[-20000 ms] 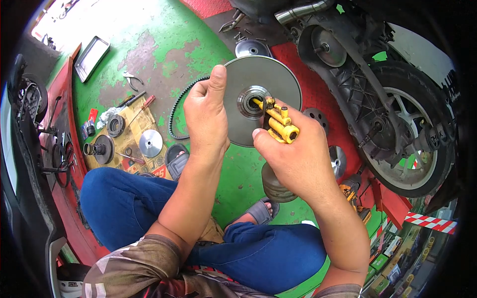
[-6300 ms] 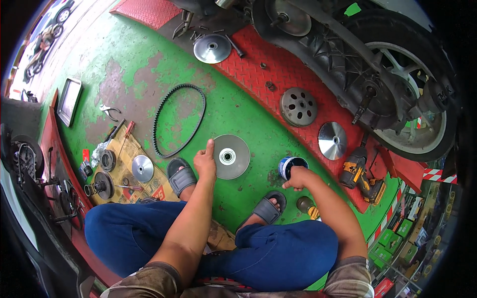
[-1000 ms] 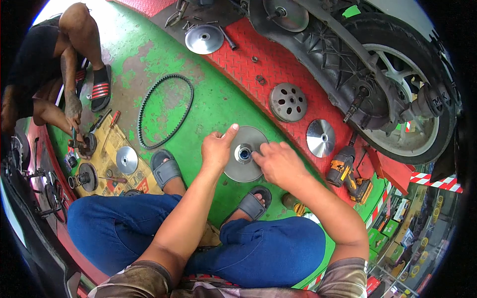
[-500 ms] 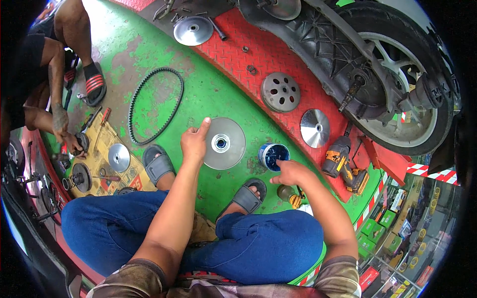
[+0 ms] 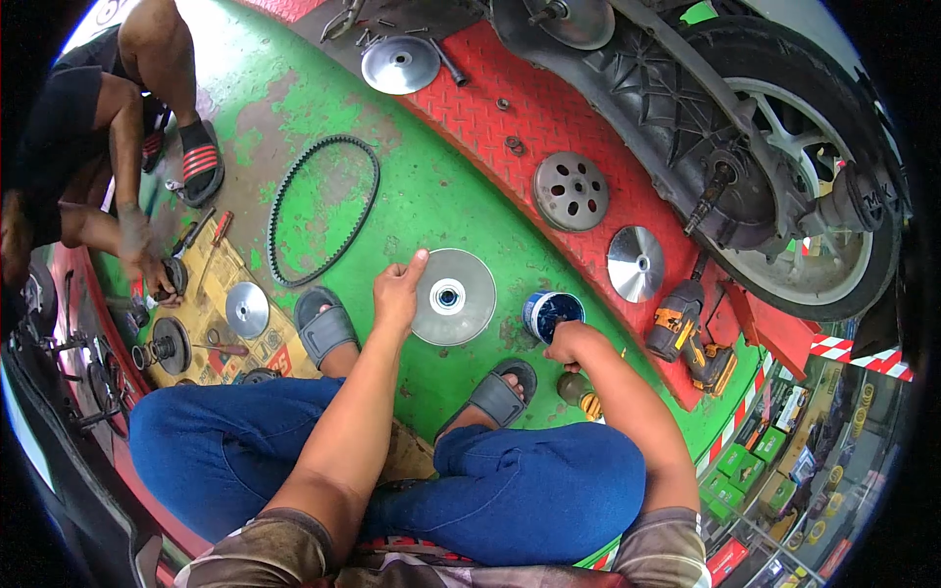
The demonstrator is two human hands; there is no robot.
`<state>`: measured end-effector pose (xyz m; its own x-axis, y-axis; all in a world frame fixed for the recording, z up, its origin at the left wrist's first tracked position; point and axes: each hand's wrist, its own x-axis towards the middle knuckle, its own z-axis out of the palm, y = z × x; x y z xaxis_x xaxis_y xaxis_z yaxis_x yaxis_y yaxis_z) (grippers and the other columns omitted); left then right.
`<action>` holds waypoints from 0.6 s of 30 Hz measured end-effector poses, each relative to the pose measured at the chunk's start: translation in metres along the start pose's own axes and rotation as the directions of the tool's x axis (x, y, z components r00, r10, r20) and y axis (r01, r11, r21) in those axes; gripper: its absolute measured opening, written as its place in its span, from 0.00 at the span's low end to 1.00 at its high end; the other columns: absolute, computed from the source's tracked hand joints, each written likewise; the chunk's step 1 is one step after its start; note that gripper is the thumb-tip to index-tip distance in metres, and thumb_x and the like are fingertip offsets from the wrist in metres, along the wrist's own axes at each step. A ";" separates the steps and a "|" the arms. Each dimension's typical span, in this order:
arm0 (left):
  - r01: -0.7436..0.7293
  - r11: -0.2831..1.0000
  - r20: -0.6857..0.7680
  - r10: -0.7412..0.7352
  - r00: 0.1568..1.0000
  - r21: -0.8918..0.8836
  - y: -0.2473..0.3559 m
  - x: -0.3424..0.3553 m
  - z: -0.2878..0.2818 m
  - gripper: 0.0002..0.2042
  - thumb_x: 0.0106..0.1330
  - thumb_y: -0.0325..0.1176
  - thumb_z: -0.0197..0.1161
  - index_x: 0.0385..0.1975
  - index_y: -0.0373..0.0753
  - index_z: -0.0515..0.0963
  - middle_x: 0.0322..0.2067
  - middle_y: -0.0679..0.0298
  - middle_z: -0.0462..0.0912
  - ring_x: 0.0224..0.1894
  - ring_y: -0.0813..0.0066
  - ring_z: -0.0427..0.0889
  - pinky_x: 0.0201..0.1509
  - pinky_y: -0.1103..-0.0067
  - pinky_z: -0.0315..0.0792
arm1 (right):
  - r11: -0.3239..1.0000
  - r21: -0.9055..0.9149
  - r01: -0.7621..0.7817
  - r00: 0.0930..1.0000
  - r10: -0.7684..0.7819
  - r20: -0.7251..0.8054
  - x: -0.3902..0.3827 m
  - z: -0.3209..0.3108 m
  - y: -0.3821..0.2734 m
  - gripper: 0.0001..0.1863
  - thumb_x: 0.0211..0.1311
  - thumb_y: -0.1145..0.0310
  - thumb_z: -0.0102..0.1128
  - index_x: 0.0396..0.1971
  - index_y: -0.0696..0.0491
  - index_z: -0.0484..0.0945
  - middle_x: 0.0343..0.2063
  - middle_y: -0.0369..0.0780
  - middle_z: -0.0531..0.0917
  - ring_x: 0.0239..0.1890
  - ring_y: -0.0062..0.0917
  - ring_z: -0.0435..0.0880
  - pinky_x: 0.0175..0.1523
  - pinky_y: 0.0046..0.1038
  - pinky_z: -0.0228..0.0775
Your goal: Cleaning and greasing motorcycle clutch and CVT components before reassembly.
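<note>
My left hand grips the left edge of a grey metal pulley disc, its thumb pointing up along the rim. A round hub with a dark hole sits at the disc's middle, facing up. To the right, my right hand is over the near rim of a small blue and white tub of dark blue grease. Its index finger reaches down into the tub, and the fingertip is hidden. That hand holds nothing that I can see. The tub stands on the green floor, by the red ramp.
On the red ramp lie a clutch bell, a shiny cone-faced disc and a cordless impact wrench. A scooter's rear wheel stands beyond. A toothed belt lies on the floor. Another person handles parts at left.
My right hand has lowered, its index finger dipping into the grease tub. My left hand still holds the pulley disc. The whole view has shifted slightly.
</note>
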<state>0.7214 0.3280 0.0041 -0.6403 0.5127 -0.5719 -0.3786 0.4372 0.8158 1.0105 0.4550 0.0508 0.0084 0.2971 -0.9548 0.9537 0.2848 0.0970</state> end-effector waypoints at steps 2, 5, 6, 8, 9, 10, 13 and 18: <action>0.007 1.000 0.016 -0.006 1.000 -0.020 -0.004 0.001 0.002 0.28 0.65 0.56 0.76 0.18 0.39 0.72 0.21 0.69 0.73 0.25 0.78 0.67 0.29 0.74 0.67 | 1.000 0.006 -0.013 1.000 0.013 0.003 0.004 0.001 0.004 0.15 0.63 0.64 0.64 0.29 0.63 0.87 0.27 0.46 0.89 0.26 0.32 0.89 0.37 0.36 0.82; 0.003 0.999 -0.013 -0.004 1.000 -0.044 -0.010 0.002 -0.003 0.28 0.65 0.55 0.77 0.18 0.40 0.72 0.22 0.69 0.73 0.25 0.78 0.67 0.29 0.74 0.67 | 1.000 0.008 -0.012 1.000 0.012 0.020 0.010 0.002 0.001 0.14 0.62 0.65 0.63 0.28 0.62 0.87 0.28 0.46 0.89 0.26 0.32 0.89 0.37 0.36 0.82; 0.019 0.999 -0.013 -0.019 1.000 -0.051 -0.010 0.001 -0.006 0.28 0.64 0.55 0.77 0.18 0.40 0.72 0.21 0.69 0.73 0.25 0.78 0.67 0.29 0.74 0.68 | 1.000 -0.005 -0.009 1.000 0.009 0.015 0.004 -0.002 -0.004 0.13 0.62 0.66 0.63 0.29 0.62 0.87 0.28 0.47 0.89 0.25 0.32 0.89 0.36 0.36 0.82; 0.026 0.998 -0.037 -0.028 0.999 -0.057 -0.011 0.001 -0.010 0.28 0.64 0.56 0.76 0.18 0.40 0.72 0.21 0.69 0.73 0.25 0.78 0.68 0.29 0.73 0.68 | 0.999 -0.031 0.015 1.000 -0.015 0.009 0.001 -0.005 -0.012 0.13 0.61 0.67 0.62 0.29 0.63 0.87 0.28 0.47 0.89 0.25 0.32 0.88 0.35 0.36 0.81; 0.024 1.000 -0.029 -0.025 0.999 -0.020 -0.018 0.004 -0.009 0.28 0.64 0.57 0.76 0.19 0.39 0.73 0.21 0.68 0.73 0.25 0.77 0.68 0.29 0.72 0.68 | 1.000 -0.015 0.019 1.000 -0.019 0.011 0.001 -0.003 -0.006 0.14 0.63 0.66 0.64 0.30 0.63 0.87 0.28 0.48 0.89 0.25 0.33 0.88 0.34 0.37 0.81; 0.024 1.000 -0.024 -0.023 0.999 0.018 -0.025 0.007 -0.006 0.29 0.63 0.59 0.76 0.19 0.39 0.73 0.21 0.68 0.73 0.25 0.77 0.68 0.30 0.72 0.69 | 1.000 -0.001 0.025 1.000 -0.025 0.015 0.002 -0.002 0.001 0.15 0.64 0.65 0.65 0.31 0.64 0.86 0.28 0.48 0.88 0.24 0.33 0.88 0.33 0.38 0.80; 0.001 0.993 -0.042 0.004 0.999 0.118 -0.033 0.013 -0.013 0.32 0.61 0.63 0.74 0.21 0.35 0.76 0.21 0.62 0.76 0.26 0.71 0.71 0.33 0.67 0.71 | 0.989 -0.086 0.117 0.993 -0.118 -0.004 -0.010 -0.009 -0.003 0.22 0.68 0.56 0.69 0.33 0.66 0.86 0.26 0.46 0.89 0.24 0.33 0.89 0.33 0.38 0.79; -0.009 0.982 -0.007 0.011 1.000 0.187 -0.035 0.015 -0.020 0.32 0.62 0.63 0.74 0.28 0.31 0.80 0.26 0.57 0.82 0.30 0.69 0.79 0.36 0.68 0.76 | 0.988 0.109 0.113 0.994 -0.113 -0.010 -0.015 -0.009 0.002 0.37 0.68 0.56 0.72 0.63 0.68 0.70 0.24 0.46 0.87 0.21 0.27 0.86 0.25 0.32 0.74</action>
<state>0.7113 0.3052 -0.0318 -0.6489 0.5123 -0.5626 -0.2410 0.5630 0.7906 1.0100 0.4589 0.0682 -0.1023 0.2717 -0.9569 0.9756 0.2153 -0.0431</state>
